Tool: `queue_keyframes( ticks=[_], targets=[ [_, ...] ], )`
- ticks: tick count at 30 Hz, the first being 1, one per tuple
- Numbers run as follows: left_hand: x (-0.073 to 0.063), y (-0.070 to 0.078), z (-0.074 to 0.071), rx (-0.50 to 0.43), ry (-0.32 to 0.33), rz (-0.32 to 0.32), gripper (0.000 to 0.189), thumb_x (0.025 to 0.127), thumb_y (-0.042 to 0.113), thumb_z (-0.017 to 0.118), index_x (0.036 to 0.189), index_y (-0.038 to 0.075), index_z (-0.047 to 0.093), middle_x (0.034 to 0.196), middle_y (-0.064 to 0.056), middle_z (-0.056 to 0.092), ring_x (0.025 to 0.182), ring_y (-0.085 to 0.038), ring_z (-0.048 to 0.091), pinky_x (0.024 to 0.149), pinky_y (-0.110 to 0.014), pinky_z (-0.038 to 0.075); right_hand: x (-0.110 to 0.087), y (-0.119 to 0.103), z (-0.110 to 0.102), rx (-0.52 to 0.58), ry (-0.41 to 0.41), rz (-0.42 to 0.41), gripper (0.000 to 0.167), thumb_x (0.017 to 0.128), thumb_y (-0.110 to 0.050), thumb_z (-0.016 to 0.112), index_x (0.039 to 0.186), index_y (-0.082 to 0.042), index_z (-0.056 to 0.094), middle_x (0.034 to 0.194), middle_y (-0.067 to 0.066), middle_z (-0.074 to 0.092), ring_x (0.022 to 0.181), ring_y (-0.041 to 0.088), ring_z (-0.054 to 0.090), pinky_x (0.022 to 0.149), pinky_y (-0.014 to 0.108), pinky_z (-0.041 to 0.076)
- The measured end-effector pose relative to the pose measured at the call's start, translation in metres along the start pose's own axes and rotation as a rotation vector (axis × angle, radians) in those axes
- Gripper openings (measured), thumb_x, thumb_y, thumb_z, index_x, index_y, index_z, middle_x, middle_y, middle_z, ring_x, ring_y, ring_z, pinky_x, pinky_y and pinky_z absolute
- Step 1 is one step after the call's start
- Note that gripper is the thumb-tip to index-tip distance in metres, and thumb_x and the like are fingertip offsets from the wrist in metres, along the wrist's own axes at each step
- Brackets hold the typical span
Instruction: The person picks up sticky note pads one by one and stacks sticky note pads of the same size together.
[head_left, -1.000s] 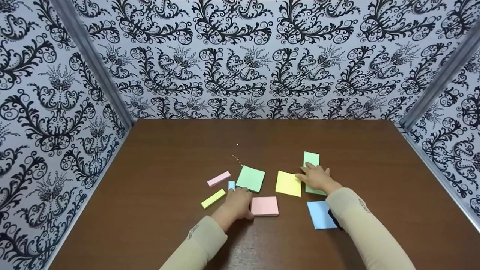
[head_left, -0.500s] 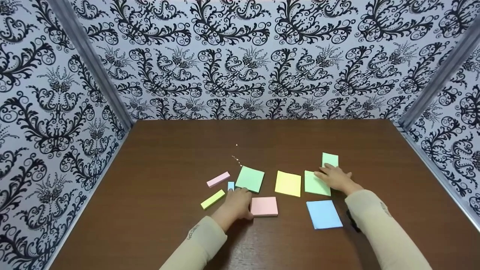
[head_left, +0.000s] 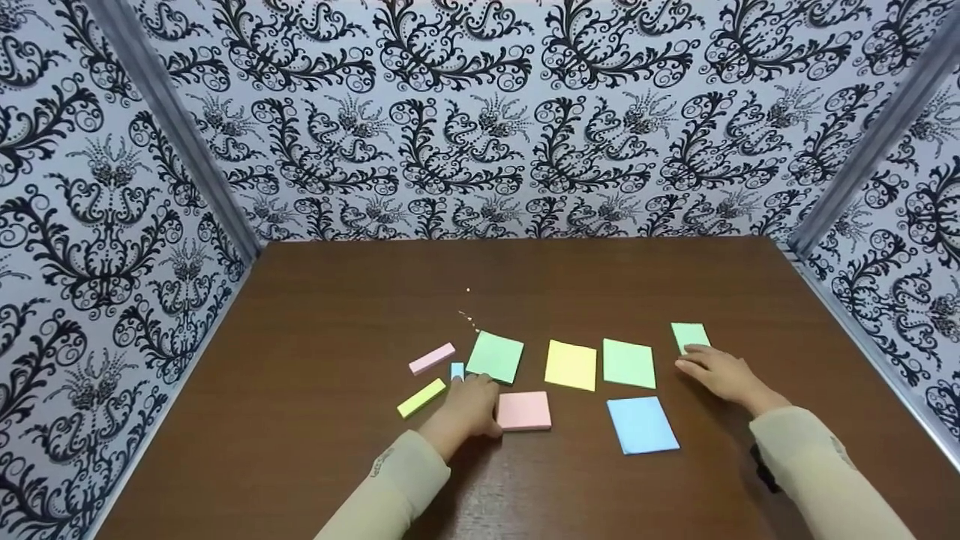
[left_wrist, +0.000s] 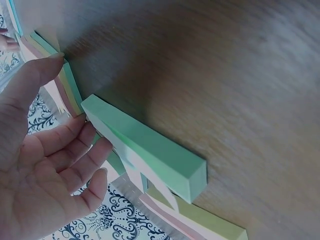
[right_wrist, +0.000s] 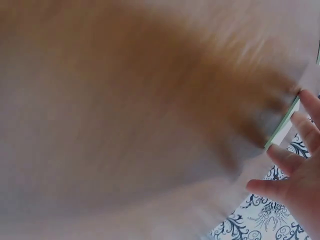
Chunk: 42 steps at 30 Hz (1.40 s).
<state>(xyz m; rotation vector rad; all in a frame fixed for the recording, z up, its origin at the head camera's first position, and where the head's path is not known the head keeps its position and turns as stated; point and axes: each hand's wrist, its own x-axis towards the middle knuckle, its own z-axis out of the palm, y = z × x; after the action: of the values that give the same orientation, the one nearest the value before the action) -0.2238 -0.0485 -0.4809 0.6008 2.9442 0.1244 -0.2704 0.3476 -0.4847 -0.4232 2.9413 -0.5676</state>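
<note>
In the head view my right hand [head_left: 720, 373] has its fingertips on the near part of a light green sticky note [head_left: 690, 334], partly hidden under them. The right wrist view shows the fingers of that hand spread, with tips at a thin green paper edge [right_wrist: 281, 125]. My left hand [head_left: 471, 406] rests beside a pink-topped sticky note pad [head_left: 525, 411], thumb and fingers loosely bent at its left side. A blue narrow pad [head_left: 457, 370] is partly covered by those fingers. In the left wrist view a narrow block with a green side [left_wrist: 150, 140] lies beside the fingers.
Lying between the hands are a yellow note [head_left: 571, 365], another light green note [head_left: 628, 364] and a blue note [head_left: 643, 425]. A green pad [head_left: 495, 357], a pink strip pad [head_left: 432, 358] and a yellow strip pad [head_left: 421, 397] surround the left hand. Patterned walls [head_left: 480, 120] border the brown table [head_left: 360, 285].
My right hand has slid the light green note rightward and slightly nearer, off the other light green note and apart from it. The left hand has stayed in place.
</note>
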Motion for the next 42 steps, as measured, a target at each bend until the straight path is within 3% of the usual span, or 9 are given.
queue_keyframes(
  ticks=[4, 10, 16, 20, 26, 30, 33, 36, 42],
  targets=[
    [0.0, -0.002, 0.002, 0.002, 0.002, -0.005, 0.036, 0.063, 0.038, 0.08, 0.074, 0.011, 0.06, 0.098, -0.007, 0.06, 0.094, -0.027, 0.055, 0.085, -0.046, 0.04, 0.001, 0.003, -0.002, -0.023, 0.05, 0.015, 0.044, 0.092, -0.032, 0.051, 0.115, 0.006, 0.057, 0.123, 0.029, 0.049, 0.113, 0.05, 0.043, 0.089, 0.071, 0.02],
    [0.001, -0.004, 0.004, -0.012, -0.002, -0.008, 0.033, 0.063, 0.035, 0.08, 0.073, 0.011, 0.06, 0.095, -0.006, 0.06, 0.092, -0.027, 0.055, 0.084, -0.046, 0.04, 0.011, 0.004, 0.005, -0.045, 0.131, 0.141, 0.044, 0.088, -0.018, 0.057, 0.112, 0.018, 0.05, 0.115, 0.04, 0.045, 0.105, 0.053, 0.045, 0.085, 0.059, 0.037],
    [0.002, -0.004, 0.007, -0.002, 0.003, 0.0, 0.031, 0.062, 0.035, 0.08, 0.071, 0.012, 0.061, 0.09, -0.005, 0.059, 0.088, -0.026, 0.055, 0.08, -0.044, 0.04, 0.016, 0.006, 0.014, -0.121, 0.235, 0.141, 0.029, 0.086, -0.016, 0.059, 0.071, 0.008, 0.054, 0.075, 0.025, 0.054, 0.073, 0.042, 0.05, 0.069, 0.052, 0.04],
    [0.003, -0.003, 0.006, -0.004, -0.002, -0.002, 0.031, 0.062, 0.035, 0.08, 0.071, 0.012, 0.061, 0.091, -0.006, 0.059, 0.09, -0.026, 0.055, 0.083, -0.045, 0.04, 0.015, 0.006, 0.013, -0.125, 0.226, 0.137, 0.026, 0.085, -0.012, 0.058, 0.083, 0.014, 0.059, 0.084, 0.031, 0.056, 0.083, 0.048, 0.05, 0.075, 0.054, 0.039],
    [0.001, -0.003, 0.003, -0.019, -0.006, -0.004, 0.031, 0.062, 0.034, 0.08, 0.07, 0.012, 0.06, 0.093, -0.006, 0.059, 0.092, -0.027, 0.055, 0.084, -0.045, 0.04, 0.004, 0.012, 0.006, -0.125, 0.16, 0.035, 0.026, 0.083, -0.007, 0.055, 0.095, 0.016, 0.058, 0.104, 0.035, 0.053, 0.094, 0.05, 0.05, 0.078, 0.055, 0.041],
    [0.0, -0.002, 0.002, -0.007, 0.0, 0.0, 0.033, 0.062, 0.036, 0.08, 0.071, 0.011, 0.06, 0.094, -0.007, 0.059, 0.092, -0.027, 0.055, 0.085, -0.046, 0.04, -0.009, 0.018, 0.003, -0.171, 0.102, -0.068, 0.014, 0.083, -0.005, 0.055, 0.089, 0.008, 0.056, 0.115, 0.037, 0.048, 0.106, 0.052, 0.045, 0.084, 0.057, 0.039],
    [0.0, -0.002, 0.002, 0.006, 0.006, -0.002, 0.035, 0.062, 0.037, 0.08, 0.075, 0.011, 0.06, 0.096, -0.007, 0.06, 0.094, -0.027, 0.055, 0.085, -0.046, 0.04, -0.018, 0.021, 0.001, -0.196, 0.088, -0.157, 0.008, 0.082, -0.003, 0.056, 0.086, 0.004, 0.056, 0.115, 0.035, 0.05, 0.106, 0.05, 0.047, 0.084, 0.056, 0.04],
    [0.001, -0.001, 0.003, 0.007, 0.008, -0.001, 0.035, 0.062, 0.036, 0.081, 0.076, 0.011, 0.061, 0.096, -0.007, 0.06, 0.094, -0.027, 0.055, 0.084, -0.046, 0.04, -0.028, 0.023, -0.001, -0.204, 0.083, -0.228, 0.018, 0.079, 0.0, 0.059, 0.095, 0.009, 0.059, 0.112, 0.032, 0.053, 0.103, 0.048, 0.05, 0.083, 0.054, 0.041],
    [0.002, 0.001, 0.002, 0.011, 0.008, 0.007, 0.03, 0.062, 0.035, 0.08, 0.07, 0.012, 0.062, 0.092, -0.006, 0.06, 0.091, -0.026, 0.055, 0.082, -0.045, 0.041, -0.043, 0.021, -0.003, -0.213, 0.027, -0.275, 0.025, 0.077, 0.001, 0.062, 0.1, 0.01, 0.062, 0.112, 0.028, 0.054, 0.101, 0.044, 0.052, 0.08, 0.05, 0.043]
  ],
)
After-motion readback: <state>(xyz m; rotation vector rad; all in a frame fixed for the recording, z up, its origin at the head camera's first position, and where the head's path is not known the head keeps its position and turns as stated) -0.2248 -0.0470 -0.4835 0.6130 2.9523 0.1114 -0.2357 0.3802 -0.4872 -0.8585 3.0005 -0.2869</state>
